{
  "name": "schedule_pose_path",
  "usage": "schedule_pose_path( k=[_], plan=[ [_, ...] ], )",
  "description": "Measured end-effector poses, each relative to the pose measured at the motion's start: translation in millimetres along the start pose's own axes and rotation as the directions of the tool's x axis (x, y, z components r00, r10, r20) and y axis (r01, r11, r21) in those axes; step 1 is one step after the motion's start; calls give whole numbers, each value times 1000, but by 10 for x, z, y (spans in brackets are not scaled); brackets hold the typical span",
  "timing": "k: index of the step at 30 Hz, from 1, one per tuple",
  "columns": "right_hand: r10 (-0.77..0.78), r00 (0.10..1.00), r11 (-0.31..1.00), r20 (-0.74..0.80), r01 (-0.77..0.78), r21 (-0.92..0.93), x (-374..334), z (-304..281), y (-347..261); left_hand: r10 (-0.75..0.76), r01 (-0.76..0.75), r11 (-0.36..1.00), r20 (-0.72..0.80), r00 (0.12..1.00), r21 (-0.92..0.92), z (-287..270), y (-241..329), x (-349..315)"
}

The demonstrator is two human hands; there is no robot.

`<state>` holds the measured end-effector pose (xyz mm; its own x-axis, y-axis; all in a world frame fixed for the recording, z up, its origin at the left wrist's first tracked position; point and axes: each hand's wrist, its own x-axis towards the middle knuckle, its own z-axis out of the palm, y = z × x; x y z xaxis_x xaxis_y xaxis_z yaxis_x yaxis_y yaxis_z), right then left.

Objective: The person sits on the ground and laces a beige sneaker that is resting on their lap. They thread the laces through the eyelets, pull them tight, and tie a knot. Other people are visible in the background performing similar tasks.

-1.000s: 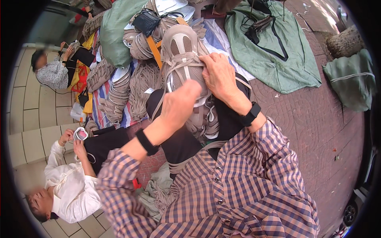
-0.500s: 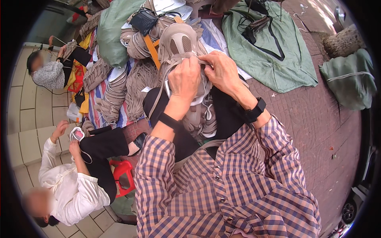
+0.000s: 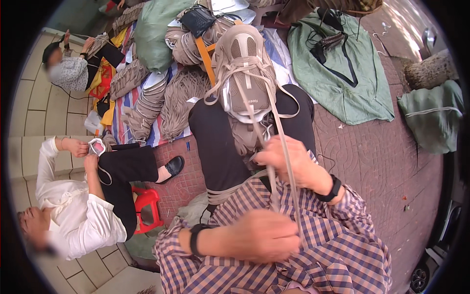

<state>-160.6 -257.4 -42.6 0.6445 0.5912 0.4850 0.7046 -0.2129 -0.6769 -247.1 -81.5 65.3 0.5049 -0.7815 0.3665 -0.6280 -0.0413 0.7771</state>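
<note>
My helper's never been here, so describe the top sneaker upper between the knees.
Find the black trousers at centre. Topmost between the knees lies a beige mesh sneaker upper, toe pointing away. Unlike the stacked uppers at left, its laces stretch to the wearer's left hand.

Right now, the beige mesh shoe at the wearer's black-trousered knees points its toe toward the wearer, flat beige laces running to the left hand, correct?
Wrong direction: the head view shows the beige mesh shoe with its toe pointing away from the wearer. The flat beige laces do run to the left hand.
</note>
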Motion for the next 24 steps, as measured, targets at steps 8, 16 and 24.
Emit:
schedule_pose_path(
  k=[8, 16, 24],
  plan=[
    [831, 554, 519, -57, -732, 442, -1842, -1221, -321, -521, 599, 750, 308, 796, -281, -753, 142, -790],
    [862, 507, 405, -12, -674, 617, -1982, -1168, -392, 32, 516, 580, -650, 759, 630, -968, -1721, 268],
    [837, 476, 533, -272, -590, 606, -2282, -1577, -315, -6, 488, 451, -544, 839, 747, -1150, -2167, 662]
  ],
)
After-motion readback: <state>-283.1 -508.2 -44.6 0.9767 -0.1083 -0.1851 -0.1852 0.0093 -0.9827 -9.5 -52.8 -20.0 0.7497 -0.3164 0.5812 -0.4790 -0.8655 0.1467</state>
